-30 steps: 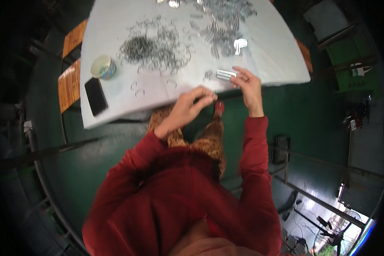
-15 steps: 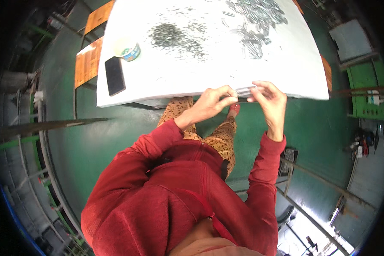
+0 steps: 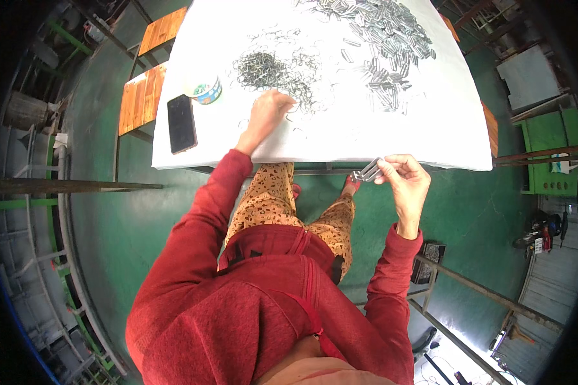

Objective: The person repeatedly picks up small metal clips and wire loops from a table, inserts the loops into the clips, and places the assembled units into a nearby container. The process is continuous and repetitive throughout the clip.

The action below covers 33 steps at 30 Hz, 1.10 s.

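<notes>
In my right hand [image 3: 406,185], thumb and fingers pinch a few grey oblong slotted pieces [image 3: 368,172] just off the table's front edge. My left hand [image 3: 266,117] is over the tabletop at the near side of a heap of thin dark curled strips [image 3: 261,69]. Its fingers are drawn together, and whatever they hold, if anything, is hidden. More grey oblong pieces [image 3: 392,40] lie in a large spread heap at the back right, with a smaller cluster [image 3: 386,83] nearer to me.
A white-topped table [image 3: 340,141] stands before me. On its left are a black phone [image 3: 182,124] and a small round tub [image 3: 207,91] with a blue-green side. Wooden stools [image 3: 142,97] stand beyond the table's left edge. A metal rail [image 3: 488,289] is at the lower right.
My left hand has left my right hand and moved left and forward to the dark strips. The right hand keeps the grey pieces and sits slightly lower in view.
</notes>
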{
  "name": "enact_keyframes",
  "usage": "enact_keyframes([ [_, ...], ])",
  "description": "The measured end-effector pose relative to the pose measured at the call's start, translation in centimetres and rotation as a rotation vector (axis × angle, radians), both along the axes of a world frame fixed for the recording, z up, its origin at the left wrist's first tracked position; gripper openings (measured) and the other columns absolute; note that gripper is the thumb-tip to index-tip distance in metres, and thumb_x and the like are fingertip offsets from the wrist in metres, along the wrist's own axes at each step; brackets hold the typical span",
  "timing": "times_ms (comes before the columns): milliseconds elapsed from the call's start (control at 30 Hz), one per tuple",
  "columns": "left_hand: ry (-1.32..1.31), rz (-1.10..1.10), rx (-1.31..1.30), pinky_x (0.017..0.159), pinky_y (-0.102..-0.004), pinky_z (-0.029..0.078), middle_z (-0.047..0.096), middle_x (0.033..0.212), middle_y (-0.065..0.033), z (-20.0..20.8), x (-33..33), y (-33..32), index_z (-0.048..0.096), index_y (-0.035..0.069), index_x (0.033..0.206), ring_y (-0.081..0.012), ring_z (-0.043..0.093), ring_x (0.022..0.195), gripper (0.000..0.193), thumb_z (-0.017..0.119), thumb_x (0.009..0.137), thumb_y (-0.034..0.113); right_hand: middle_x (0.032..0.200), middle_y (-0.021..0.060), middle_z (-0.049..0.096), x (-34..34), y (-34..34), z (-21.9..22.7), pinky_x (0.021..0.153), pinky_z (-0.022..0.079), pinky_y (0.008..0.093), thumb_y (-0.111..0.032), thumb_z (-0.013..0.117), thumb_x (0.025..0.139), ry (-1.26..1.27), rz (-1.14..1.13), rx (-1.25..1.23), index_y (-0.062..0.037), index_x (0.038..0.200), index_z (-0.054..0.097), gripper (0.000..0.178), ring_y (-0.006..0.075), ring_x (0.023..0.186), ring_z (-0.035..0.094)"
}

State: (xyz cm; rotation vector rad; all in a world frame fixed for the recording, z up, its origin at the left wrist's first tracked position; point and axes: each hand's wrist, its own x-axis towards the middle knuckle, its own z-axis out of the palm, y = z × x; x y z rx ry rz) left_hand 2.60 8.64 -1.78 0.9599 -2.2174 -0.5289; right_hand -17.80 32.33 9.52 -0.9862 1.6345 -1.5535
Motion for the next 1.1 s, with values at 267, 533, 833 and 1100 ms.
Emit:
enact_keyframes([
  [267,-0.098,-0.031,0.118,0.065,-0.0388,0.049,0.064,0.077,-0.0119,3.2,0.9,-3.7,0.071,0.009,0.082,-0.0274,0.062,0.074,0.010,0.065,0.075,0.012,0.080,0.0097,0.066,0.2,1.2,0.3,0.061,0.051,0.0234,0.005,0.065,0.079,-0.031,-0.055,-0.015,0.0034,0.093,0.065,0.015,0.0126,0.065,0.063],
  [533,-0.205,-0.038,0.006,0.071,-0.0358,0.049,0.063,0.083,-0.0110,0.1,2.2,-2.9,0.070,0.008,0.082,-0.0266,0.060,0.083,0.011,0.064,0.075,0.013,0.083,0.0104,0.067,0.6,1.9,0.3,0.066,0.051,0.0237,0.005,0.064,0.080,0.023,-0.026,0.034,0.0040,0.100,0.064,0.020,0.0129,0.072,0.064],
  [833,-0.220,-0.039,-0.216,0.074,-0.0401,0.045,0.054,0.087,-0.0152,-2.3,0.8,-1.5,0.057,0.003,0.087,-0.0327,0.053,0.089,0.009,0.054,0.078,0.004,0.084,0.0111,0.066,0.5,1.2,-0.4,0.063,0.051,0.0230,0.003,0.065,0.080,-0.030,-0.081,-0.092,0.0063,0.099,0.063,0.019,0.0112,0.068,0.061],
  [1100,0.101,-0.259,0.575,0.068,-0.0284,0.049,0.066,0.083,-0.0110,7.5,-2.7,7.7,0.061,-0.001,0.099,-0.0174,0.064,0.074,0.016,0.054,0.089,0.009,0.083,0.0109,0.066,0.7,2.0,-1.8,0.062,0.051,0.0228,0.003,0.064,0.080,-0.116,-0.110,-0.092,0.0064,0.098,0.064,0.018,0.0113,0.067,0.061],
])
